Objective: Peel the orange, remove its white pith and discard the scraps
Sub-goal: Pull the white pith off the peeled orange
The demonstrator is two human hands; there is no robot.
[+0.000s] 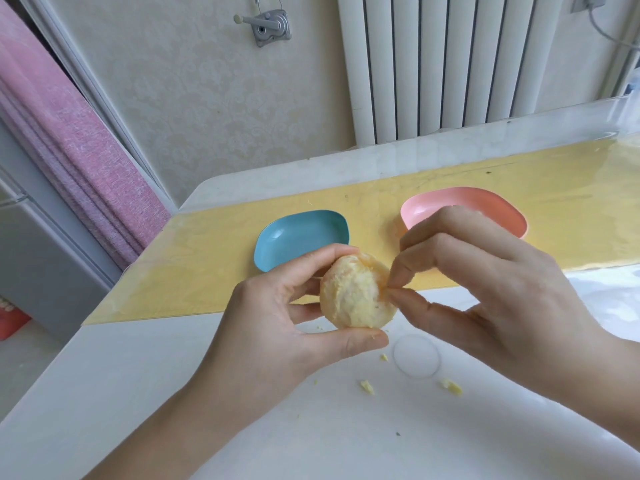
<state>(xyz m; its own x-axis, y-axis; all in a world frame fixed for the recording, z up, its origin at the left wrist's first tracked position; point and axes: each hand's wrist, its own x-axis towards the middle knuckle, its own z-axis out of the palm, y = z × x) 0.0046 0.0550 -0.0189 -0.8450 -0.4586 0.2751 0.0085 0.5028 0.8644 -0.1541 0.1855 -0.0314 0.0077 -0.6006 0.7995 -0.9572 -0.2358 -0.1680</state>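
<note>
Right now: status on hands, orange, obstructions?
Left hand grips the peeled pale round orange. Right hand pinching pith at its right edge. Small yellow scraps loose on white table; nothing blocking.

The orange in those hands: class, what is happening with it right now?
A person is cleaning the pith off a peeled orange. The left hand holds the fruit above the white table, while the right hand pinches a bit of pith at its right side with thumb and forefinger. The outer rind is already off and pale pith covers most of the surface. A few scraps lie on the table. Behind, a blue dish looks empty; a pink dish is partly hidden by the right hand.
</note>
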